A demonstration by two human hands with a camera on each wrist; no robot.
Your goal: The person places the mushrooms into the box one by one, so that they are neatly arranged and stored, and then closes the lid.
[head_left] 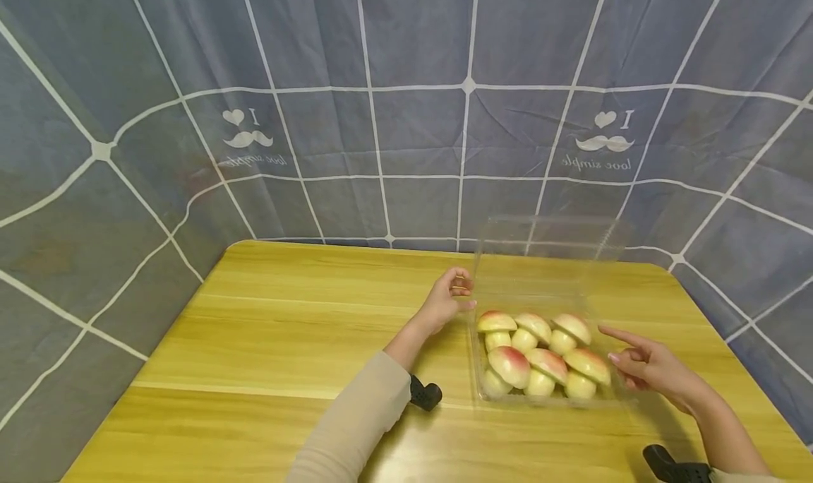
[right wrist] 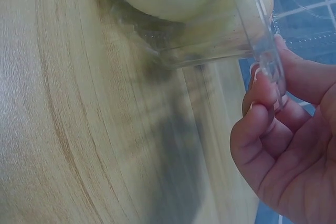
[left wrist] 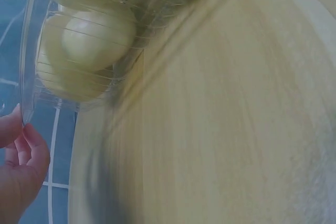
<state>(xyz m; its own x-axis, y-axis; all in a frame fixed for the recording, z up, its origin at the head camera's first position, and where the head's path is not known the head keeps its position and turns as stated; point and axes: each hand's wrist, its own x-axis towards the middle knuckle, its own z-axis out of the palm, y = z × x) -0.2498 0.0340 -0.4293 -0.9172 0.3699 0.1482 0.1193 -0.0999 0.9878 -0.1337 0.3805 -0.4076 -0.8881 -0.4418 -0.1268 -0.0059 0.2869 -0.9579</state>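
Observation:
A clear plastic clamshell box (head_left: pixel 530 401) sits on the right part of the table, its lid (head_left: pixel 540 267) raised at the back. Inside are several mushroom-shaped pieces (head_left: pixel 510 366) in two rows, pale yellow with pink-red blush on the caps. My left hand (head_left: pixel 444 301) is at the box's left side; the left wrist view has its thumb and fingers pinching the rim's corner. On the opposite side, my right hand (head_left: pixel 660 371) grips the rim between thumb and curled fingers (right wrist: pixel 254 129), as seen in the right wrist view.
The wood-grain table (head_left: pixel 286 342) stretches left of the box. A grey-blue curtain (head_left: pixel 419 130) with white grid lines hangs behind it and along both sides. Black straps with knobs (head_left: pixel 427 395) sit on both wrists.

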